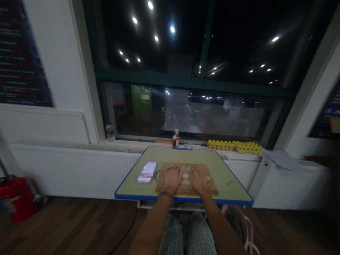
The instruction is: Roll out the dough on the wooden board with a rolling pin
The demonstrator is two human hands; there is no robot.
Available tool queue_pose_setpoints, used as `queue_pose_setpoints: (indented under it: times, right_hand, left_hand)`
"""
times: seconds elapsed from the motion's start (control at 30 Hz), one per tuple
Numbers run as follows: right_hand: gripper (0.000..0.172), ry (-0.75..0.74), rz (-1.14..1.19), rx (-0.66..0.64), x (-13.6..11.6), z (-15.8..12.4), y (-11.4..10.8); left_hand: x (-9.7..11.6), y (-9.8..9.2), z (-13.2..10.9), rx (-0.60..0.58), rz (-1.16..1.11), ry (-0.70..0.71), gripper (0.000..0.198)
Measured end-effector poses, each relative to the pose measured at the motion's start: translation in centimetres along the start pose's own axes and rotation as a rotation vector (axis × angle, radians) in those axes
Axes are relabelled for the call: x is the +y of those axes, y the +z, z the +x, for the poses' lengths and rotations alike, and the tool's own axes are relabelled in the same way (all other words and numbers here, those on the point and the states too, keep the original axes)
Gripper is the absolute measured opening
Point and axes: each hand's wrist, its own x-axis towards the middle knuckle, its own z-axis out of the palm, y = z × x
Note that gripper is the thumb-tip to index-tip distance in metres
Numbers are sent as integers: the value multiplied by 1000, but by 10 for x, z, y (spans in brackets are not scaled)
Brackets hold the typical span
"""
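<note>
While both hands lie palm-down on the dough, the count is two hands, one cutting board, two bottles and one blurred packet. The left hand and right hand are open and flat, fingers spread, side by side and nearly touching, with neither gripping. Under them on the wooden cutting board is a pale dough roll; a second pale piece may lie just nearer the person, but the hands partly hide it, so the number is unclear. The roll's long axis runs side to side across the board, and its right end sticks out past the right hand. The board sits on a green table with a blue edge. Left of the board and just beside it is a pixelated white packet. Beyond the table, on the sill, are a red-labelled bottle, a clear bottle and yellow egg trays. A white radiator runs below the window. A beaded bracelet circles the left wrist.
</note>
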Motion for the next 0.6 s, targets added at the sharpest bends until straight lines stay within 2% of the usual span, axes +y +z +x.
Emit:
queue_pose_setpoints:
  times: [0.27, 0.6]
  right_hand:
    - [42, -43, 72, 33, 5, -2, 2]
    - [47, 42, -19, 14, -3, -4, -1]
  left_hand:
    - [3, -5, -3, 0, -5, -5, 33]
    - [3, -5, -3, -9, 15, 3, 33]
